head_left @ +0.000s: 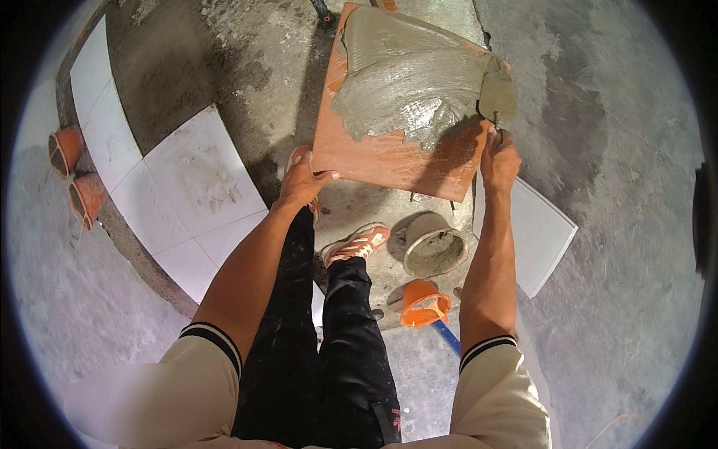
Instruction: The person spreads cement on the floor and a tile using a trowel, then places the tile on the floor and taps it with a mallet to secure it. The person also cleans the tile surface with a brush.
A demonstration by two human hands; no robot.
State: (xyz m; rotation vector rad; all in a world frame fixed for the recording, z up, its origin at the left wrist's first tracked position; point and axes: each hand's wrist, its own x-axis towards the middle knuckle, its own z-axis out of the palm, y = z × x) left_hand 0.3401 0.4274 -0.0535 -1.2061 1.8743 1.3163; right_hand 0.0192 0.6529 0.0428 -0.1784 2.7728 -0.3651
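- The trowel (498, 96) is held by the right hand (499, 159), its fingers closed round the handle; the mortar-coated blade is laid at the tile's right edge, right of upper centre in the frame.
- The near left corner of the orange-brown tile (381, 161) is pinched by the left hand (301, 185), thumb on the upper face; whether the tile is also touched by the right hand cannot be told.
- The tile is seen at upper centre, with wet grey mortar (411, 75) spread over most of its face; a strip along the near edge is left nearly bare.
- The step in hand is judged to be the coating of this face; by the look of it, mortar needs to be drawn over the bare strip, with the corner held steady.
- Below the tile, a mortar-filled bucket (461, 263) and an orange bucket (416, 303) are set on rough, stained concrete.
- White tiles (191, 176) are laid at left, beside dark, bare ground at upper left; more white tiles (527, 232) are placed at right of centre.
- Smooth grey floor (621, 247) is shown at right, and two reddish buckets (67, 147) at far left.
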